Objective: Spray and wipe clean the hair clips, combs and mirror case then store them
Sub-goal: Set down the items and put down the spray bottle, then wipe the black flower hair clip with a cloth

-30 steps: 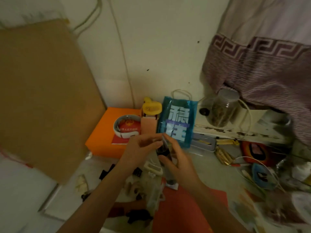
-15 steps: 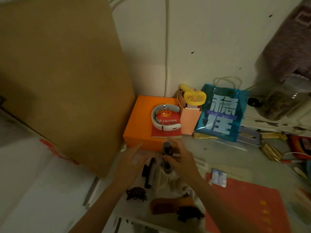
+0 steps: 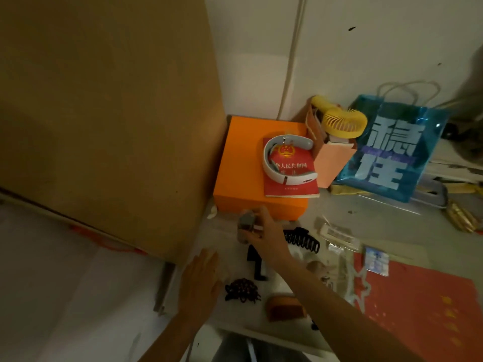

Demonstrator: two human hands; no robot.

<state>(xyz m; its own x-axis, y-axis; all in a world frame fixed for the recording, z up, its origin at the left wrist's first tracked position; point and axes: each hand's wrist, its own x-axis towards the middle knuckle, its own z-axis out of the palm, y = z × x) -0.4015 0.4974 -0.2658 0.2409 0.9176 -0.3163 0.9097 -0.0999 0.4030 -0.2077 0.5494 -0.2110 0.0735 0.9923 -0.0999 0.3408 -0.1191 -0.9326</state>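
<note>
My right hand (image 3: 264,232) grips a small grey spray bottle (image 3: 246,226) upright, just in front of the orange box (image 3: 243,163). My left hand (image 3: 200,280) lies flat and open on the table's left side, fingers straight. A large black claw clip (image 3: 303,240) lies right of my right hand. Part of a black comb (image 3: 257,265) shows beneath my right wrist. A dark beaded hair clip (image 3: 241,290) sits right of my left hand, and a brown wooden comb (image 3: 286,308) lies near the front edge under my right forearm.
A red booklet (image 3: 291,176) with a white neck fan (image 3: 285,163) lies on the orange box. A yellow handheld fan (image 3: 342,121) and blue gift bag (image 3: 389,152) stand behind. A cardboard sheet (image 3: 104,113) leans at left. A red folder (image 3: 418,309) lies at right.
My right hand has carried the spray bottle left and down toward the table by the orange box. My left hand has dropped away and lies flat. The view has turned left.
</note>
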